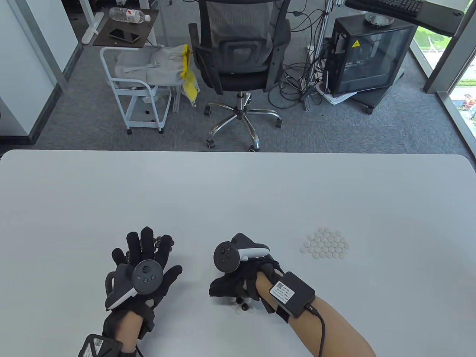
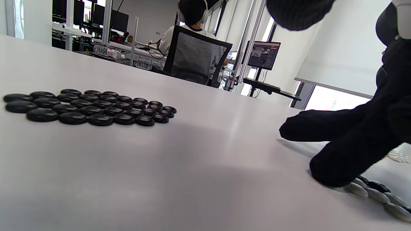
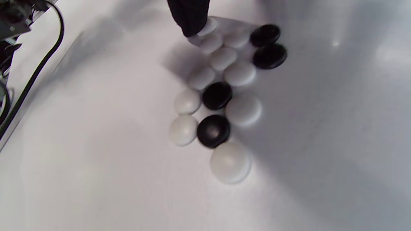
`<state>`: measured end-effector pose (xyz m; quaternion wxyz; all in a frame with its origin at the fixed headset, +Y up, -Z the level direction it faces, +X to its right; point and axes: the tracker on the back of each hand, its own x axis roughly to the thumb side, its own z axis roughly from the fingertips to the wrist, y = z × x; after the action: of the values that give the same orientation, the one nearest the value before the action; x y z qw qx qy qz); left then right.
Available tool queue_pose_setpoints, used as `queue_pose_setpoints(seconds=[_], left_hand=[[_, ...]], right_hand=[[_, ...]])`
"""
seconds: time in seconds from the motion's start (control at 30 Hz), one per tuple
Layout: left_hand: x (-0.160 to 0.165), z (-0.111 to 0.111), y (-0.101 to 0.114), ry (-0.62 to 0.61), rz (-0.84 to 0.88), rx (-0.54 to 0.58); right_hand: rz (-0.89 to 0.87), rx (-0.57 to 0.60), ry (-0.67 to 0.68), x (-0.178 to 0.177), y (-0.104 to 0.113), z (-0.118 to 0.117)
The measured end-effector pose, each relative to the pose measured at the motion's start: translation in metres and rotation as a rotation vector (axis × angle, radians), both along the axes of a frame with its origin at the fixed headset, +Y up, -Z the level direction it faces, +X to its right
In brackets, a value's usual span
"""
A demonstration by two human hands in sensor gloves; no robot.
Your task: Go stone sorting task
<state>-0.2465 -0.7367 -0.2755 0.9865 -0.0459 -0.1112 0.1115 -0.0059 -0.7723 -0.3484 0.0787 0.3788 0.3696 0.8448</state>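
Note:
A mixed pile of black and white Go stones (image 3: 218, 96) lies under my right hand (image 1: 230, 292); a few show at its edge in the table view (image 1: 240, 305). In the right wrist view one gloved fingertip (image 3: 191, 16) presses on a white stone (image 3: 208, 27) at the pile's far end. No pinch shows. Sorted white stones (image 1: 326, 247) lie in a flat cluster to the right. Sorted black stones (image 2: 90, 107) lie in a cluster, partly hidden under my left hand's spread fingers (image 1: 148, 245). The left hand (image 1: 143, 267) holds nothing.
The white table (image 1: 238, 193) stretches far beyond the hands. Past its far edge stand an office chair (image 1: 240, 48), a white cart (image 1: 137, 93) and a computer case (image 1: 366, 55). My right hand also shows in the left wrist view (image 2: 353, 144).

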Motion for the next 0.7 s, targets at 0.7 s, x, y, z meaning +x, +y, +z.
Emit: queue_pose_setpoints(seconds=[0.7], left_hand=[[0.0,-0.001,-0.002,-0.001,-0.012,-0.014]], right_hand=[[0.139,0.02,-0.469,0.181,0.014,-0.045]])
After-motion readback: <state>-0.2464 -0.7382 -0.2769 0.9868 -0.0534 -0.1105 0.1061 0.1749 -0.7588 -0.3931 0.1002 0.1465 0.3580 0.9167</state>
